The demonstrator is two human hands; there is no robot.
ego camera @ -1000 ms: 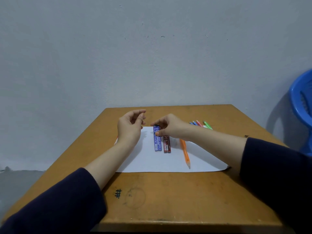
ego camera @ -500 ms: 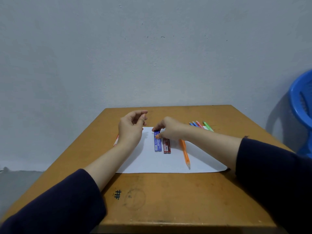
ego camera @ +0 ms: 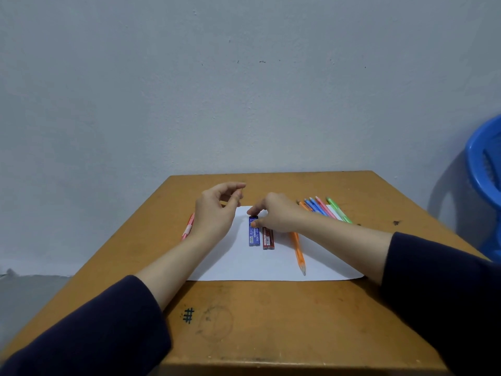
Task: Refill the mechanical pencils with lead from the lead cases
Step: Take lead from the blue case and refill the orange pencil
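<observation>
A blue lead case (ego camera: 254, 236) and a dark red lead case (ego camera: 268, 240) lie side by side on a white paper sheet (ego camera: 244, 264). My right hand (ego camera: 279, 213) pinches the far end of the blue case with thumb and fingertip; the case still lies flat. To its left, my left hand (ego camera: 214, 213) hovers above the paper's corner, fingers loosely curled, nothing visible in them. An orange mechanical pencil (ego camera: 298, 251) lies on the paper just right of the cases, its far end hidden under my right hand.
Several coloured mechanical pencils (ego camera: 325, 210) lie at the paper's far right corner. A pink pencil (ego camera: 188, 227) lies on the wooden table (ego camera: 271, 321) left of my left hand. A blue plastic chair (ego camera: 485, 172) stands to the right. A grey wall is behind.
My right hand's fingers have closed a little tighter on the far end of the blue case. My left hand has barely shifted. The cases and pencils lie where they were.
</observation>
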